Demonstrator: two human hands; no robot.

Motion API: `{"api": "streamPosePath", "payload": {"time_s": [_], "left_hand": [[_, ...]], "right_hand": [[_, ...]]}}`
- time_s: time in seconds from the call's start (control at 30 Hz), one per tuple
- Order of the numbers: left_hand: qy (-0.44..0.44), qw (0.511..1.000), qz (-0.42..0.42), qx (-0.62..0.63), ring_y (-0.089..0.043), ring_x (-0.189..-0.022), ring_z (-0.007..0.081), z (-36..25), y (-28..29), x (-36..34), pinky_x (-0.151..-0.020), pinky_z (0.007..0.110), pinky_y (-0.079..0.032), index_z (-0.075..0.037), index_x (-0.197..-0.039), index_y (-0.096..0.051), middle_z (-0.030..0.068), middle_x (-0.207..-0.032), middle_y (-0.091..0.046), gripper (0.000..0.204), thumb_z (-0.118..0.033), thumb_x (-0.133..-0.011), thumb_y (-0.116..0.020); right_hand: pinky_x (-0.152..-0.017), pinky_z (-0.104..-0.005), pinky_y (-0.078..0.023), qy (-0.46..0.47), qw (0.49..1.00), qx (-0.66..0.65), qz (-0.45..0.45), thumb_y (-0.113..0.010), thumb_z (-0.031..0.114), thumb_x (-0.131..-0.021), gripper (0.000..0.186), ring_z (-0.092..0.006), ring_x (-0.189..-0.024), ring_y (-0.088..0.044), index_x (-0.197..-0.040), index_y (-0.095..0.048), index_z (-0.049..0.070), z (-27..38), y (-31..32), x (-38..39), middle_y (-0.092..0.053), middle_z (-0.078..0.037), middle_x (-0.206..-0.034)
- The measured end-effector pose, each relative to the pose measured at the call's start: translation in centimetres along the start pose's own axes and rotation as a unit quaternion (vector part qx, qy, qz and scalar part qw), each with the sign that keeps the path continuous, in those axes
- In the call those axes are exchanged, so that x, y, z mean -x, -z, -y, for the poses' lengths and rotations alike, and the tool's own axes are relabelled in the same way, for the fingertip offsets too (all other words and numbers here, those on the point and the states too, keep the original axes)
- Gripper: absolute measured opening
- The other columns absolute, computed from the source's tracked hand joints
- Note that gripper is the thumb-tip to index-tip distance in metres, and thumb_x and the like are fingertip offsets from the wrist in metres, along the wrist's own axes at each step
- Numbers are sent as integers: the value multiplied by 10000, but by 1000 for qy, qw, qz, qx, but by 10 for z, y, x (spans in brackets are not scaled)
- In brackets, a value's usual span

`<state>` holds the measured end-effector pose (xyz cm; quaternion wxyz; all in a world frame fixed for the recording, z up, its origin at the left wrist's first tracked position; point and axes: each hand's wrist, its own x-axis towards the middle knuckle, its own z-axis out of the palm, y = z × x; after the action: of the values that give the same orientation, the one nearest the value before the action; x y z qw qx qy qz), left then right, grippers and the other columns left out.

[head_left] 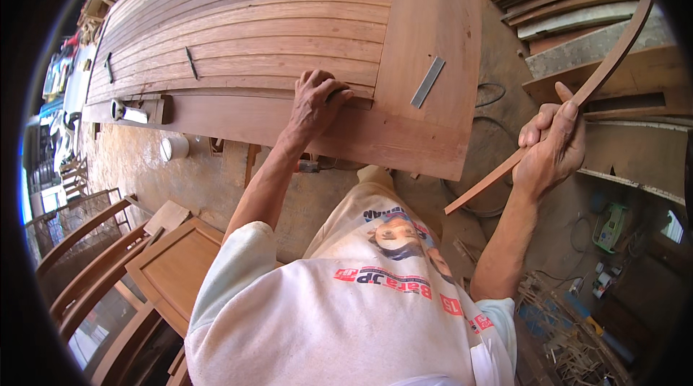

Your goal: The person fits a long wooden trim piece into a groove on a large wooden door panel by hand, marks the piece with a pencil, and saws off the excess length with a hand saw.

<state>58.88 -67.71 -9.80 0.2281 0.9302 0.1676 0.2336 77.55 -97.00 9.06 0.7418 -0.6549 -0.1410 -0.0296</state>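
Two bare hands in view, well apart. R hand (554,137) is closed round a thin wood strip (600,76), one digit sticking up beside it. Strip is held up off to the R of the door (433,25), tilted: low end pts down-L, near the door's close R corner in view; far end runs up-R across the stacked boards (588,14). It looks a bit curved, but the lens bends edges, so can't tell if the strip itself is bent.

L hand (317,101) is on the door, back of hand up, fingers bent & close together over the lowest slat, by the gap b/w slats (289,32) & front rail (404,137). Can't tell if it grips anything; fingertips are partly hidden.

Door lies flat, slats running L–R, w/ a wide plain board across the R end. On that board: grey metal ruler (428,83), set diagonally. On the slats, L of the L hand: 2 thin dark sticks (190,63), apart from each other. On front rail, far L: metal tool (133,114) next to a wood block (159,109).

Below door: white tub (174,147) at L, plus a small red-&-dark tool (309,167) near L forearm, partly hidden. Lower L: brown panel (177,260) beside wood frames (85,231), contact unclear. R side: green machine (611,227), w/ wood scraps (577,346) lower down.
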Motion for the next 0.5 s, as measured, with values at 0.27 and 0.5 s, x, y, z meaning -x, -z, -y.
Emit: {"api": "streamPosePath", "payload": {"time_s": [0.27,0.5], "left_hand": [[50,999,20,8,-609,-1079,340,-15,5,7,-976,471,-458,-93,-994,-729,80,-1054,-687,158,-189,-904,-816],[58,998,-5,-30,-564,-1046,374,-27,10,9,-972,491,-447,-87,-969,-647,132,-1044,-604,112,-100,-893,-728]], "right_hand": [[-465,-208,-377,-27,999,17,42,-530,317,-1154,403,-50,-530,-448,-1283,-648,-45,-25,3,-55,-519,0,-761],[-462,-205,-361,-30,995,-29,94,-528,343,-1155,447,-52,-531,-413,-1314,-645,-58,-45,22,-108,-483,10,-763]]}}
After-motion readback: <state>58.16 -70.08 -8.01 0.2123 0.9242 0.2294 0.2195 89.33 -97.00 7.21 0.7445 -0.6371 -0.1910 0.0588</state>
